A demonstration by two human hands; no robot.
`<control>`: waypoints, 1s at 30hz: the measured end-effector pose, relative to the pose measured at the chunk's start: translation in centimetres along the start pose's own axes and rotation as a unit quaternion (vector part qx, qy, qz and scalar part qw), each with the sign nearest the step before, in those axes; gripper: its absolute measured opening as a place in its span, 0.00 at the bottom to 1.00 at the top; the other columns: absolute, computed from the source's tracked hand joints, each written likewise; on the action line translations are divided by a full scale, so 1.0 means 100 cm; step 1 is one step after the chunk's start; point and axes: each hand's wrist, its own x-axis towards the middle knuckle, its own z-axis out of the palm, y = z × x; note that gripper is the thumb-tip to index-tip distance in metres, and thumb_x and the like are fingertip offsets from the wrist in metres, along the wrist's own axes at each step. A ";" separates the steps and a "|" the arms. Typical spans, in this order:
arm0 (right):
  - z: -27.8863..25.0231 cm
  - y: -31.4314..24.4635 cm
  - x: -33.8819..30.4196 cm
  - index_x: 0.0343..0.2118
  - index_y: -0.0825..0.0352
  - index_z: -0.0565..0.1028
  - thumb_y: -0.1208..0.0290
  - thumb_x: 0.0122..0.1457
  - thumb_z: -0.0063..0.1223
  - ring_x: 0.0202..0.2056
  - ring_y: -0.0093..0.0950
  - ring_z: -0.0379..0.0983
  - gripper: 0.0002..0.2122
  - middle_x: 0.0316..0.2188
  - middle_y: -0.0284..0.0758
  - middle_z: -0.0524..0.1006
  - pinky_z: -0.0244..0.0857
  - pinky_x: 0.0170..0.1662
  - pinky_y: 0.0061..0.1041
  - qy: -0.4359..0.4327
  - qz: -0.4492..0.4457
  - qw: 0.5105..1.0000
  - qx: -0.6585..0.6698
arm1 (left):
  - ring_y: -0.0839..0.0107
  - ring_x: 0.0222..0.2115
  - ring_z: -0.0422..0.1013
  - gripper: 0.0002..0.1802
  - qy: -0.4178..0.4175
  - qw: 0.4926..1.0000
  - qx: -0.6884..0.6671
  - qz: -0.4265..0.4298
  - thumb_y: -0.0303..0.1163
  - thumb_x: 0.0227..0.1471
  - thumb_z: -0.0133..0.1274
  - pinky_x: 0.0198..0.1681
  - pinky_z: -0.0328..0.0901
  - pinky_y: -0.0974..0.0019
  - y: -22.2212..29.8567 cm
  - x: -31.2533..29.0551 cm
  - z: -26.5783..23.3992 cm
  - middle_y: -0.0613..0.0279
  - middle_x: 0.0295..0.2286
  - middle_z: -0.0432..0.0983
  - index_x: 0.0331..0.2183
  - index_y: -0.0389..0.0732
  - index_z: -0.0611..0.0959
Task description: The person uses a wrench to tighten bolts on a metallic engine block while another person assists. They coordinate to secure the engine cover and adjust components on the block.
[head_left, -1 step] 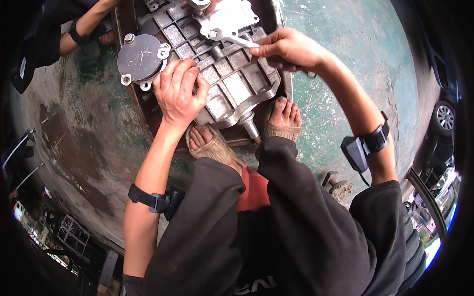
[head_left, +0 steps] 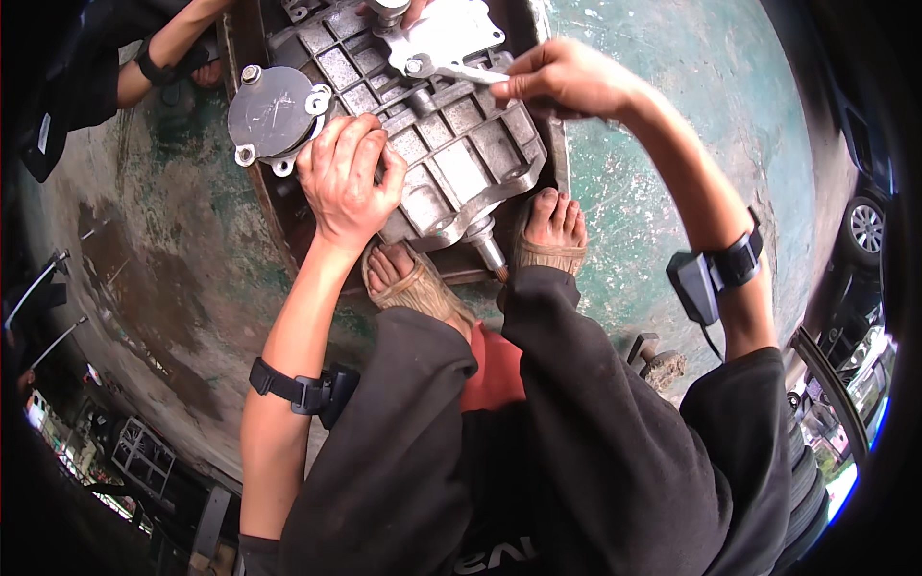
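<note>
Right hand (head_left: 567, 82): your fingers are closed on the handle of the wrench (head_left: 471, 74), its head at a bolt (head_left: 415, 66) on the pale cover plate (head_left: 451, 36), toward the tray's far edge. Risk: wrench not fully seated or pulled at a tilt, so it slips, rounds the bolt, and your knuckles hit the tray's right edge. Another person's hand (head_left: 416, 13) is near the bolt; a slip could catch it. Left hand (head_left: 351, 182): fingers curled at the housing's left side, can't tell how firmly; weak bracing could let it shift. Container: tray (head_left: 272, 206) on the floor, ribbed metal housing (head_left: 437, 144) inside, shaft (head_left: 490, 252) at the near edge.
</note>
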 end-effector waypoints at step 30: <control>0.005 -0.063 -0.010 0.25 0.65 0.79 0.67 0.50 0.51 0.38 0.33 0.73 0.08 0.27 0.36 0.76 0.64 0.43 0.36 0.261 -0.428 0.573 -0.649 | 0.63 0.43 0.72 0.10 -0.003 1.000 -0.015 -0.006 0.26 0.40 0.59 0.49 0.59 0.60 0.003 0.001 -0.002 0.67 0.37 0.78 0.30 0.44 0.80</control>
